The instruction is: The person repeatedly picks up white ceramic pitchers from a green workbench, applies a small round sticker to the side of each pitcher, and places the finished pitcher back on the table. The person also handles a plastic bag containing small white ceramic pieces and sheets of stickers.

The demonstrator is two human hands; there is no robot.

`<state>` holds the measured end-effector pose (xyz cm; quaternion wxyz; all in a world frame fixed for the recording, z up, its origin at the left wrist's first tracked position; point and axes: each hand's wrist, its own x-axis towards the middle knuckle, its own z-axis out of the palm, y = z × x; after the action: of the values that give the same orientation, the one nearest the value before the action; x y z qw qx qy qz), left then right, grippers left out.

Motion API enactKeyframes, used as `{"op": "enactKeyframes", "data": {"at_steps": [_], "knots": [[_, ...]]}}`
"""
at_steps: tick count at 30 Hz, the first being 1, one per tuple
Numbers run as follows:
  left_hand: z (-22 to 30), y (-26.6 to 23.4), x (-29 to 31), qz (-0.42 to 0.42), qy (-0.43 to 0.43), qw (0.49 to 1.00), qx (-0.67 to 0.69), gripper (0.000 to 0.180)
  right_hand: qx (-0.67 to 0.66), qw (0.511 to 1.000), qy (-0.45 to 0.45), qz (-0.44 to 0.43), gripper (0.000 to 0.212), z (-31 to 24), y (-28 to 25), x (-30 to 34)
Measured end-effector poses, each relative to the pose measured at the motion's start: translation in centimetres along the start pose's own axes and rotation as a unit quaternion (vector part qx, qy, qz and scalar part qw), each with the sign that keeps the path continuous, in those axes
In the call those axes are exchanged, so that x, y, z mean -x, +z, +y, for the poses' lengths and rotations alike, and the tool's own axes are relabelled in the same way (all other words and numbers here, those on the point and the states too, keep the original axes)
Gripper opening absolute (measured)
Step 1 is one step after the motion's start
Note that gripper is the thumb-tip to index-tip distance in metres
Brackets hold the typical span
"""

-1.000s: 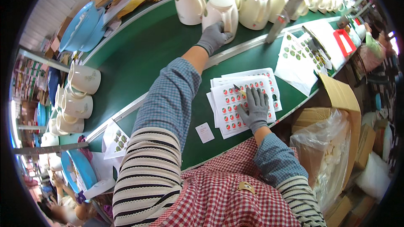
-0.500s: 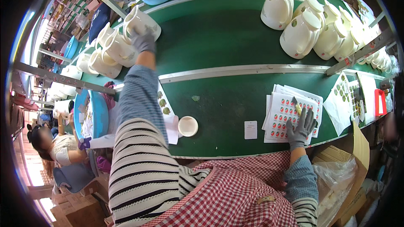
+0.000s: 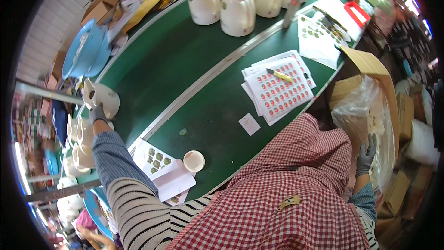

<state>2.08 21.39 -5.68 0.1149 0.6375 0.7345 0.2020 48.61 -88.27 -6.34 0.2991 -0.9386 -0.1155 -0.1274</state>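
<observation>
My gloved left hand [image 3: 98,114] is at the near side of a cream-white pitcher [image 3: 107,101], its fingers closed on it where the handle would be. The pitcher stands at the far left of the green table. More white pitchers [image 3: 83,156] are grouped just nearer. My gloved right hand [image 3: 366,156] hangs off the table's right side, fingers apart and holding nothing. It is over a clear plastic bag [image 3: 363,104] in an open cardboard box [image 3: 391,95]. A yellow-handled utility knife [image 3: 280,75] lies on sheets of red round stickers [image 3: 277,99].
A small round white cup [image 3: 194,161] stands beside sheets with green leaf decals [image 3: 157,161]. A white card [image 3: 249,124] lies near the stickers. Upturned pitchers [image 3: 237,11] line the back. Blue basins [image 3: 88,53] sit beyond the table; metal posts [image 3: 296,0] rise from it.
My view has turned to the right. My right hand has left the sticker sheets and moved right, over the box. My left hand is still at the pitcher.
</observation>
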Motion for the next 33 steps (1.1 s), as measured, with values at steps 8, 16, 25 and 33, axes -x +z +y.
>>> {"op": "enactKeyframes", "data": {"at_steps": [8,16,25,33], "knots": [[22.5,-2.0,30.8,-0.311,0.143,0.769,0.54,0.017,0.143,0.986,-0.003,0.084,0.037,8.3,-7.5,3.4],[28.1,-8.5,60.2,-0.612,0.273,0.574,0.47,0.021,-0.146,0.925,0.26,0.234,0.029,11.7,-13.7,-1.5],[25.5,-9.9,72.2,-0.699,0.234,0.616,0.277,0.035,-0.059,0.883,0.402,-0.235,0.052,23.5,-6.3,-4.5],[22.7,-8.5,73.4,-0.612,0.297,0.646,0.348,0.056,0.318,0.837,0.203,-0.397,0.066,28.7,1.9,-1.0]]}}
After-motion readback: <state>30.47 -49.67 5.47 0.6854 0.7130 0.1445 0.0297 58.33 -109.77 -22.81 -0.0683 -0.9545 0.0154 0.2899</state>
